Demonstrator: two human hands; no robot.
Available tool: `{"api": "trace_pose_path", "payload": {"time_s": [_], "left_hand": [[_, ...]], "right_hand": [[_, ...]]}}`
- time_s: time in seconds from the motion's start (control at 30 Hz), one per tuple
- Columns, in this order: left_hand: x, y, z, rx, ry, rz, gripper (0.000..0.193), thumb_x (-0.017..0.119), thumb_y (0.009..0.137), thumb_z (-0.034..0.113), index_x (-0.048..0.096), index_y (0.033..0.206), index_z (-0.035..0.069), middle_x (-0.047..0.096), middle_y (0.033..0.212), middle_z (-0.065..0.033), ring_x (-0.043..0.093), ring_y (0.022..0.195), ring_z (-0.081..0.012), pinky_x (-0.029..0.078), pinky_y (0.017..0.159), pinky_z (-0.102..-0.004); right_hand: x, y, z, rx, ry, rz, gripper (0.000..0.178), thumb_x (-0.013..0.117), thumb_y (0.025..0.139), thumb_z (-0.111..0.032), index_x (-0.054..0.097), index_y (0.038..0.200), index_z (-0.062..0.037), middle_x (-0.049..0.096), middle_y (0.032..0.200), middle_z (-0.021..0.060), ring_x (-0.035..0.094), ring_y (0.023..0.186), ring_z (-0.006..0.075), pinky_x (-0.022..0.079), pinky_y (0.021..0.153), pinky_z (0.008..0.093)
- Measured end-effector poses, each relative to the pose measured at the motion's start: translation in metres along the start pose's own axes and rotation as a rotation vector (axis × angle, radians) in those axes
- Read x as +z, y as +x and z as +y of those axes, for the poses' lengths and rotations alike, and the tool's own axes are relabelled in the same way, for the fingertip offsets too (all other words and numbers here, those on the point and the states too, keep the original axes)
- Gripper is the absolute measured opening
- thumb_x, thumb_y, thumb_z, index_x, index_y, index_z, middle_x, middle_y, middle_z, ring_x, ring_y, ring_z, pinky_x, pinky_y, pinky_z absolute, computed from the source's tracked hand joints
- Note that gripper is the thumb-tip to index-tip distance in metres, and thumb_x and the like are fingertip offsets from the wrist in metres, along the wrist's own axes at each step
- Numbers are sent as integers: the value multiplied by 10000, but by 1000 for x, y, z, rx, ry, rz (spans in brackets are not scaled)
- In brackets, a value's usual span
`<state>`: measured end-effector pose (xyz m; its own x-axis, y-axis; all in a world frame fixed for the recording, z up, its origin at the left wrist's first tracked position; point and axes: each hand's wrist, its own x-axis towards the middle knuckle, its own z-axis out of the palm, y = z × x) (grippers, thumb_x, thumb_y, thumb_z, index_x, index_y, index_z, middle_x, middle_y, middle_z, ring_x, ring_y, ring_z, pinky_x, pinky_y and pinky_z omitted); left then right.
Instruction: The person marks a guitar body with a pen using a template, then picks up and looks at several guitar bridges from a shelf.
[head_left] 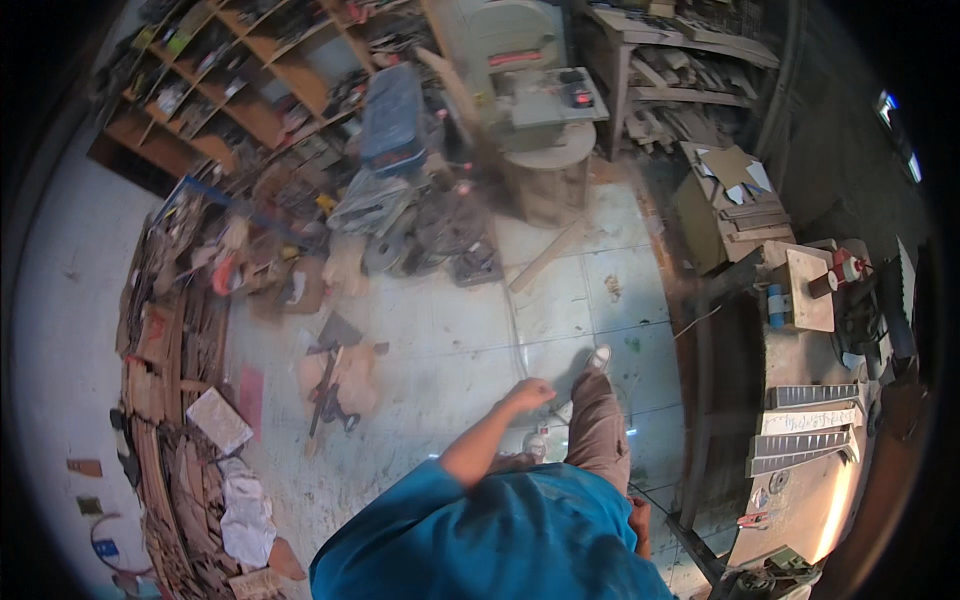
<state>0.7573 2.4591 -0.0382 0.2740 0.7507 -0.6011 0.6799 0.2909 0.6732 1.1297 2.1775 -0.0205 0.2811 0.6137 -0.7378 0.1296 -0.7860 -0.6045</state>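
Observation:
My left hand [530,394] hangs in front of my body over the tiled floor, its fingers curled in. Nothing shows in it. Beside my right hip, my right hand [639,516] is partly covered by my blue shirt, and its fingers cannot be made out. Neither hand visibly touches anything. My right leg is stretched forward with the shoe [599,358] on the tiles, in mid-stride by its look. Nearest my right side is a workbench [790,505] bearing dark strips [800,442] with evenly spaced light cross lines, like guitar fretboards.
Wood scraps [180,480] line the left wall. Tools on a flat brown piece [340,378] lie on the floor at left. Ahead stand a blue lidded bin [393,120], a round-based machine [548,165] and a cubbyhole shelf [240,90]. A loose plank [545,258] lies on the tiles.

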Motion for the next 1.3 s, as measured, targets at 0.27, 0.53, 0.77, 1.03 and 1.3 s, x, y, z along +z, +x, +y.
{"api": "trace_pose_path", "payload": {"time_s": [0.27,0.53,0.77,1.03,1.3], "left_hand": [[-118,62,-40,-196,96,409,386,623,934,370,736,1103,41,734,1049,-217,694,1014,-401,524,904,-460],[-147,46,-49,-126,244,126,261,715,846,242,716,1070,108,741,981,-125,718,941,-338,571,799,-469],[-178,153,30,222,639,-176,268,692,898,287,730,1088,101,744,971,-125,735,901,-313,570,789,-459],[-265,376,207,144,110,322,333,647,942,352,754,1066,62,733,1081,-197,696,1051,-328,530,898,-420],[-351,513,445,351,-85,100,384,666,987,343,693,1262,75,748,1127,-133,715,990,-242,547,882,-373]], "right_hand": [[-59,279,-100,73,-354,-126,297,682,942,-241,714,971,52,684,695,113,678,609,207,543,549,340],[-40,344,-452,-290,284,-207,285,677,992,-279,701,1011,4,714,863,100,667,723,164,553,655,307],[-31,370,-564,-240,443,-306,247,670,1002,-261,707,1035,-19,722,912,87,662,771,155,558,711,315],[-72,468,-665,-339,391,-171,305,686,994,-296,719,1025,5,727,898,91,662,769,150,550,697,302],[-119,528,-822,-526,328,-34,296,702,996,-300,693,985,-4,679,845,26,605,714,119,503,657,278]]}}
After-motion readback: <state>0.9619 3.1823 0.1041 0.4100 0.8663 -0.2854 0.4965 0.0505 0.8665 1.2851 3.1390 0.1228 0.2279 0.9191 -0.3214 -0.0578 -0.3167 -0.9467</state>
